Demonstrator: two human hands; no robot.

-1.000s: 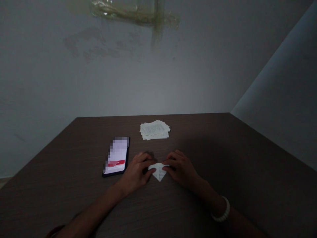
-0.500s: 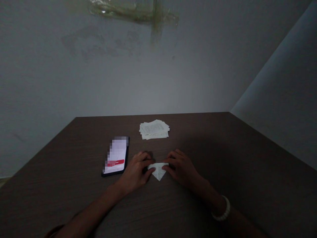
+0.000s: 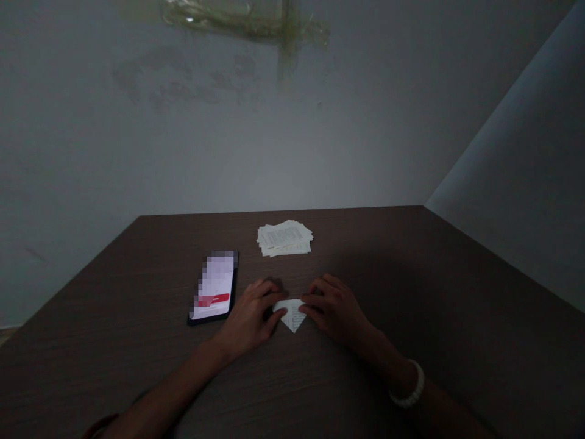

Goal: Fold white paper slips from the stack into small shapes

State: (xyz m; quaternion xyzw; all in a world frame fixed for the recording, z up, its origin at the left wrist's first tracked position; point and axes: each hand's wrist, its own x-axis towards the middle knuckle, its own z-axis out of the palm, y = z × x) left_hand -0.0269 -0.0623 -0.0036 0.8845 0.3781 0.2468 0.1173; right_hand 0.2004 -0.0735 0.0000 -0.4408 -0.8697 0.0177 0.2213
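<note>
At lower centre of frame, pinching folded paper (image 3: 293, 316) by side corners with left hand (image 3: 250, 312) and right hand (image 3: 337, 308), both nearly closed. Practically unchanged since last second; apparently just steadying.

Bare L hand (image 3: 250, 314): back up, fingers bent, thumb (image 3: 278, 317) + index (image 3: 275, 298) pinched, tips twd R. Bare R hand (image 3: 337, 310): approx. mirror pose, also pinched, tips twd L. Hands level, near but apart. Bare L forearm (image 3: 183, 384) + bare R forearm (image 3: 388, 360) slant in fr. bottom.
</note>
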